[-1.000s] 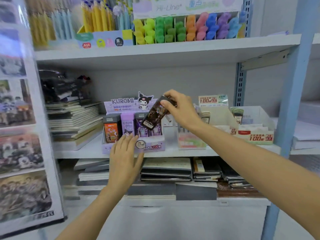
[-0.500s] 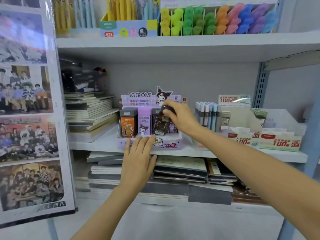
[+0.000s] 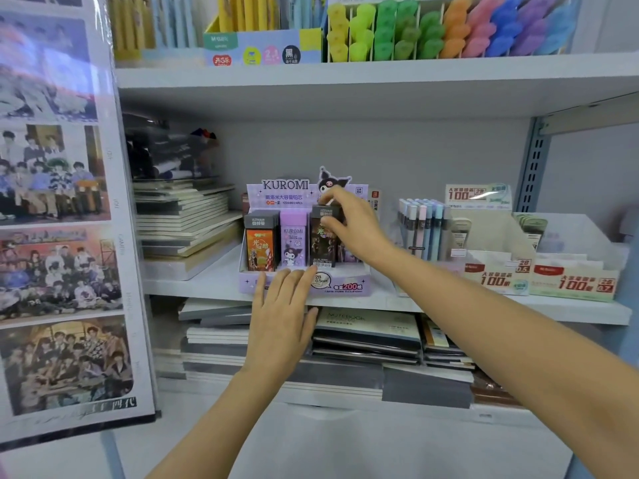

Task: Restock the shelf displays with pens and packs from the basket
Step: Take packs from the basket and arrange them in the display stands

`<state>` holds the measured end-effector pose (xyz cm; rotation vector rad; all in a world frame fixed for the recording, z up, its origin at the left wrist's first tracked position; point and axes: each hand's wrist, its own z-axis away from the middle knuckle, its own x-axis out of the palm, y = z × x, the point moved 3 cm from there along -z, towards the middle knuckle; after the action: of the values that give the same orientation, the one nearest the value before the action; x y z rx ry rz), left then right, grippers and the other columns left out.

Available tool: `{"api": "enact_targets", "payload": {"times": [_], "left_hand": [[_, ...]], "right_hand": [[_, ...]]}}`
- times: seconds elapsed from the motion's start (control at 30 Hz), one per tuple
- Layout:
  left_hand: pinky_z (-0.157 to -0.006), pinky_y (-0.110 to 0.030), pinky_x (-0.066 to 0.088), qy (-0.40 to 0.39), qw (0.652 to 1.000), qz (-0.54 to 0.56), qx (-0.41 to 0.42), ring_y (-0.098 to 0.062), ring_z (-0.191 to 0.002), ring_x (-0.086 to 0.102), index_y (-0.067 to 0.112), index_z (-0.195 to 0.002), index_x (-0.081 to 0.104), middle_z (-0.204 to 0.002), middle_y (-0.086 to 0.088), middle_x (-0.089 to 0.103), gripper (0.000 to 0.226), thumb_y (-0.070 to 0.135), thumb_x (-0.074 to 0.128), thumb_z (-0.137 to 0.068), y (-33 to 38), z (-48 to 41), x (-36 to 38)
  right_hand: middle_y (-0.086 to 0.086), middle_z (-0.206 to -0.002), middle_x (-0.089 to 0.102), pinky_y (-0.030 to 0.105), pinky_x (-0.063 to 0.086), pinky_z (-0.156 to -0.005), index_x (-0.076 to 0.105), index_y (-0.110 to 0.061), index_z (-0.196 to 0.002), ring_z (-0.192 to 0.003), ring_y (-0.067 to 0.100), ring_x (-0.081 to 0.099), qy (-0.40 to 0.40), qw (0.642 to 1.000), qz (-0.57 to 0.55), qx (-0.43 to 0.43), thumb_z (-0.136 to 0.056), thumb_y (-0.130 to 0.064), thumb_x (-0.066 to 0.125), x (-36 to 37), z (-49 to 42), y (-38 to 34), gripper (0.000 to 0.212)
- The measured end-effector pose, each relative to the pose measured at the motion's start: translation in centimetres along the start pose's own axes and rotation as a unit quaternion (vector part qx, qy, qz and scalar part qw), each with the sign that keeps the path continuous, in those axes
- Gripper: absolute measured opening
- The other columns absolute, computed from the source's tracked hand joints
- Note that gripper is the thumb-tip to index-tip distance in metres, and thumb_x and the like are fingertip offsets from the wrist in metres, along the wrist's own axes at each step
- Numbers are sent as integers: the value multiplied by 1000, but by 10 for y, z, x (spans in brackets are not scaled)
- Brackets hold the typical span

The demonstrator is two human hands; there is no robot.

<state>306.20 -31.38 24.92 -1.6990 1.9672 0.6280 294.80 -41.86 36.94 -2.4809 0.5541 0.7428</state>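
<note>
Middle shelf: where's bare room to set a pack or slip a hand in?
Bare shelf between the notebook stack and the Kuromi display; a narrow front strip before the lead boxes. Crowded: the display's front row, where the right hand holds the dark pack and the left hand touches its front.

We see a lilac box [image 3: 304, 288] sprinkled with white sparkles, its header lettered in black. In it stand an orange pack [image 3: 261, 248] with a dark grey cap, a lilac pack [image 3: 293, 242] and a dark brown pack [image 3: 321, 250] with a white barcode patch. To the right, pens [image 3: 423, 229] run pastel pink, blue and grey, beside white trays [image 3: 570, 261] with red labels. Above, the highlighters [image 3: 449, 29] go yellow, green, orange, pink, blue, purple. The shelf [image 3: 345, 77] is white; the notebooks [image 3: 183, 219] cream and grey.
</note>
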Motion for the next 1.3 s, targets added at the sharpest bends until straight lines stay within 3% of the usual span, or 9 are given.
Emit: {"api": "enact_targets", "payload": {"times": [0.27, 0.43, 0.6, 0.73, 0.87, 1.0, 1.07, 1.17, 1.3], "left_hand": [[-113, -55, 30, 3, 1000, 1, 7, -30, -128, 50, 12, -143, 47, -131, -9, 58, 62, 19, 69, -86, -1, 0, 3], [-120, -50, 16, -27, 999, 35, -3, -27, -144, 31, 13, -150, 34, -151, -9, 40, 63, 19, 59, -93, 3, 6, -3], [-103, -49, 40, 7, 998, 61, -4, -34, -125, 49, 4, -133, 53, -136, -15, 52, 51, 5, 64, -83, 27, 62, 9], [-87, -40, 43, -172, 975, 126, -64, -30, -107, 56, 11, -113, 65, -119, -7, 60, 24, 10, 58, -90, 36, 149, 66], [-95, -33, 40, -401, 896, 138, -132, -22, -119, 49, 19, -126, 57, -133, -2, 52, 29, 20, 47, -99, 36, 257, 133], [-104, -32, 38, -547, 815, 118, -152, -25, -132, 42, 16, -145, 38, -152, -5, 36, 47, 24, 46, -99, 42, 351, 172], [-113, -29, 28, -556, 807, 117, -163, -22, -142, 30, 14, -150, 31, -159, -3, 24, 54, 27, 47, -100, 45, 383, 179], [-119, -27, 13, -508, 837, 126, -159, -21, -148, 16, 11, -150, 33, -160, -6, 20, 55, 23, 48, -99, 49, 407, 182], [-118, -31, 17, -468, 855, 147, -168, -22, -148, 17, 11, -144, 43, -157, -7, 28, 51, 12, 55, -94, 48, 415, 180]], "right_hand": [[1, -119, 51, 34, 42, -99, 60, -15, -123, -115, 16, 46, -3, 996, 84, -6, -92, -16, 62, 6, 8, 6, 31], [5, -128, 49, 32, 38, -104, 53, -15, -135, -121, 17, 43, -4, 998, 53, -27, -94, -15, 59, -3, 34, -10, 42], [6, -116, 57, 18, 40, -97, 65, -8, -115, -111, 16, 52, 57, 992, -56, -98, -91, -6, 58, -7, 113, -30, 24], [1, -99, 63, 22, 47, -76, 67, -12, -105, -89, 11, 57, -41, 991, -129, -27, -94, -8, 56, 31, 211, -2, 17], [0, -96, 67, 29, 50, -74, 69, -13, -101, -81, 13, 60, -179, 964, -134, 143, -94, -12, 58, 91, 323, 57, 14], [-4, -102, 67, 28, 49, -78, 68, -17, -106, -88, 13, 62, -364, 893, -91, 249, -95, -22, 60, 140, 435, 108, 15], [-2, -107, 67, 28, 48, -80, 67, -16, -111, -93, 14, 62, -450, 845, -73, 280, -95, -26, 60, 156, 487, 125, 20], [7, -117, 63, 32, 46, -89, 63, -13, -118, -107, 24, 60, -560, 776, -36, 290, -92, -28, 63, 173, 549, 138, 30], [4, -125, 48, 31, 38, -92, 56, -16, -128, -115, 22, 47, -585, 767, 13, 263, -87, -31, 69, 184, 582, 145, 45]]}}
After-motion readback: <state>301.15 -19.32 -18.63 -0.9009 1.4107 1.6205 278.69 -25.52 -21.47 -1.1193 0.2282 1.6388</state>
